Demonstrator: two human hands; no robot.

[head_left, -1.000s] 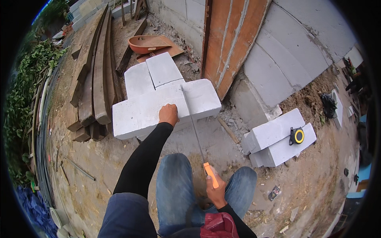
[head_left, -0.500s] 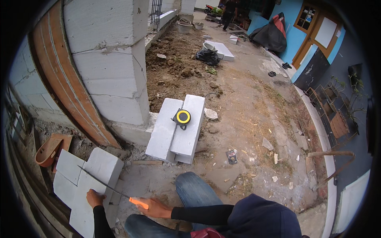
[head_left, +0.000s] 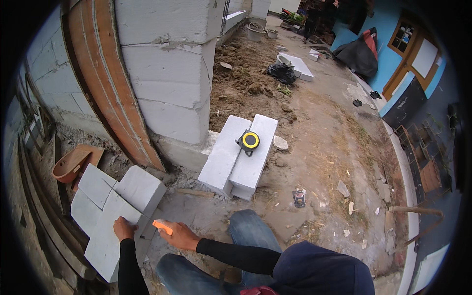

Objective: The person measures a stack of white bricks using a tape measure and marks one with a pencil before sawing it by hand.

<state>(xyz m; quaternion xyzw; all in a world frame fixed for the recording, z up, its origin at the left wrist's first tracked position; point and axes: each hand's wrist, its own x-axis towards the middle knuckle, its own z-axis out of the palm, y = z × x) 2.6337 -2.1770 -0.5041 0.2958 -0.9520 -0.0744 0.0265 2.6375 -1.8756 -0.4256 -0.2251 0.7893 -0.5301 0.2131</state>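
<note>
My left hand (head_left: 123,228) presses flat on the top of a white aerated concrete block (head_left: 105,241) at the lower left. My right hand (head_left: 180,236) grips the orange handle of a hand saw (head_left: 162,226); its blade runs into the block's near edge and is mostly hidden. The block lies across other white blocks (head_left: 98,191). My knees in blue jeans show below the hands.
Two white blocks (head_left: 241,160) lie side by side ahead with a yellow and black tape measure (head_left: 249,140) on top. A block wall (head_left: 167,73) and orange board (head_left: 105,73) stand on the left. An orange pan (head_left: 71,164) lies at the far left. Dirt pile and debris beyond.
The view swung from the block to the right, then partly back. The saw has been pushed forward into the block, so less blade shows. My left hand stays on the block.
</note>
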